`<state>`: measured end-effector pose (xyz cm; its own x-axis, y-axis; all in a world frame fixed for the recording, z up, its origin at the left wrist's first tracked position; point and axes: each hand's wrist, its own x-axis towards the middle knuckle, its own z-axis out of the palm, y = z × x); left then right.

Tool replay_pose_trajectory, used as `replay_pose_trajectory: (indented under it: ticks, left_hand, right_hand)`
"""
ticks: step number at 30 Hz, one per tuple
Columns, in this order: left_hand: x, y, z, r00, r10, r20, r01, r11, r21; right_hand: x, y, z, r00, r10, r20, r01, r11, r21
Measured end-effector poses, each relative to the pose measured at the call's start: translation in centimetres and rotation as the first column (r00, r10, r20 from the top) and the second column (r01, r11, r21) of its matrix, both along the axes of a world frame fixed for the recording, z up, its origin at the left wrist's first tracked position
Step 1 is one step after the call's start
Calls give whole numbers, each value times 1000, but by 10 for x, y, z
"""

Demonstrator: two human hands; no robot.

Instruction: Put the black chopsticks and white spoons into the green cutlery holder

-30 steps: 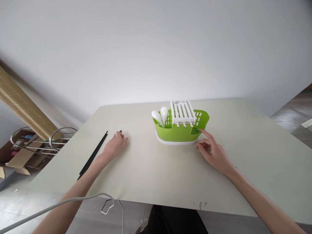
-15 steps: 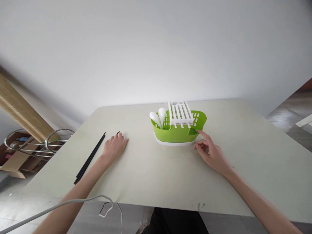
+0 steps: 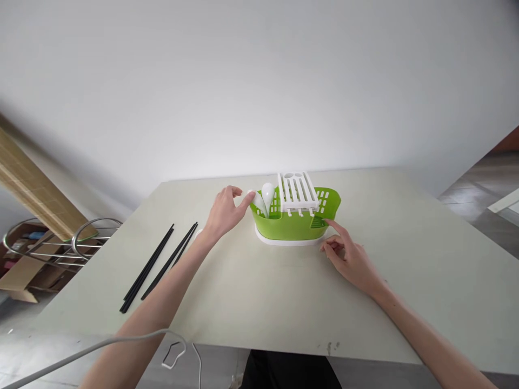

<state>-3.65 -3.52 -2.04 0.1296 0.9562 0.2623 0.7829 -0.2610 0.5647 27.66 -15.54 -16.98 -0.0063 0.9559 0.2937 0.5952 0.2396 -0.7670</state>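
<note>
A plain pale wall [image 3: 259, 86] stands behind your bench [image 3: 267, 302], along its far edge. The basket [image 3: 292, 231], green on a white base [image 3: 284, 242], sits upright closer to that far edge than to the near one, a little right of the middle. A slotted white rack [image 3: 300, 192] lies across its top, with small hooks along the front. Two white spoons [image 3: 267, 192] lean in its left end, heads up.

Your left hand [image 3: 244, 196] is at that end, half spread, thumb and fingers apart. The thumb meets the head of the left spoon; whether you grip it is not clear. Your right hand [image 3: 331, 233] is at the other end, index finger stretched out to the rim there, the other fingers loosely curled and gripping nothing that shows.

Toward the bench's left edge lie black chopsticks [image 3: 149, 265] in two slanting groups, the inner one partly covered by your left forearm. A small white thing [image 3: 198, 233] peeks out beside that arm. A grey cable [image 3: 121, 339] crosses in front of the forearm. Dark marks [image 3: 333, 347] spot the bench by its near edge. Beyond its left edge are a cardboard box [image 3: 24, 270], a metal frame [image 3: 60, 254] and a long board [image 3: 36, 183].
</note>
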Motion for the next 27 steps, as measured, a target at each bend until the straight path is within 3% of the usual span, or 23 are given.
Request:
replay_pose_trajectory:
  ticks: [6,12,17,23,27]
  left_hand:
    - [15,14,-1,996,-31,88,26,998,53]
    - [28,6,7,987,-130,96,126,991,44]
    - [35,-6,10,951,-221,214,210,975,77]
    - [33,-17,26,825,-367,430,258,921,292]
    - [25,-27,51,747,-407,526,147,873,466]
  right_hand:
    - [-1,1,1,1000,3,-16,-3,1000,-9]
    - [-1,0,2,1000,1,-22,-1,1000,-8]
    - [-1,0,4,1000,1,-20,-1,1000,-21]
    - [-2,-2,4,1000,-9,-14,9,1000,-25]
    - [-1,-2,3,1000,-14,-1,14,1000,-24]
